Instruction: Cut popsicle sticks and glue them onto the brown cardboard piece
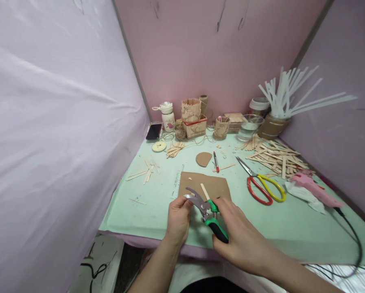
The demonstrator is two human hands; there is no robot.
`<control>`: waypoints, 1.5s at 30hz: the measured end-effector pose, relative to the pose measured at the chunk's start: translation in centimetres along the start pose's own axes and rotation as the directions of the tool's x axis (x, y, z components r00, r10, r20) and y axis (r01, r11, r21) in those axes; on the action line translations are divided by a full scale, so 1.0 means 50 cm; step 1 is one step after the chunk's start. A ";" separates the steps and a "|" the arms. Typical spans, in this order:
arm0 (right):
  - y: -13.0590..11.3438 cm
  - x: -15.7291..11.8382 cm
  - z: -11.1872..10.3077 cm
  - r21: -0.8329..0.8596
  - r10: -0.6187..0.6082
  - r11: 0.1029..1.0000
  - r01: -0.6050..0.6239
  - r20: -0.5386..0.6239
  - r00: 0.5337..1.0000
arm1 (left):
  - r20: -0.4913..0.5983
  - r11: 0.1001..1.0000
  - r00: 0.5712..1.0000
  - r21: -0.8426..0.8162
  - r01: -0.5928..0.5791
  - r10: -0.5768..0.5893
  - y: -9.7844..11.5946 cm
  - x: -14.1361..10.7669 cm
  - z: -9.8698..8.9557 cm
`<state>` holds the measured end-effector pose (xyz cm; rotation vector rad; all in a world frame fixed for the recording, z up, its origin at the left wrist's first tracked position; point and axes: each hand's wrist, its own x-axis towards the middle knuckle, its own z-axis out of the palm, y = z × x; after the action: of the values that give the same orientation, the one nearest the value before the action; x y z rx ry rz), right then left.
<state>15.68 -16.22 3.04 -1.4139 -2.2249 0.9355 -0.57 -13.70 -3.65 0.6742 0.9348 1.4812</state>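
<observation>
My right hand (241, 230) is wrapped round the green-and-black handles of pruning shears (204, 208), whose jaws are apart and point to the upper left. Just left of the blades, my left hand (178, 217) is closed in a pinch; whatever lies between its fingers is too small or hidden to make out. Beyond the shears a piece of brown cardboard (194, 182) lies flat, with a wooden craft stick (204, 189) over it, its lower end hidden behind the green handle. A clear ruler (175, 188) lies along the cardboard's left edge.
To the right are scissors (255, 176), a pink glue gun (318, 189) with a cord, and a pile of craft sticks (276, 156). A marker (216, 162) and rounded cardboard piece (204, 159) lie ahead. Along the back stand a bottle (168, 117), stick-covered boxes (195, 128) and a water bowl (249, 129).
</observation>
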 end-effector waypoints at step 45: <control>0.001 -0.006 -0.009 0.051 0.000 0.999 -0.001 0.028 1.000 | 0.019 0.990 0.999 0.131 -0.049 0.047 -0.011 0.006 -0.029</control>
<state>16.11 -16.29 3.36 -1.3871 -2.2046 1.0113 -1.56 -13.67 -4.87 0.8084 1.0168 1.4629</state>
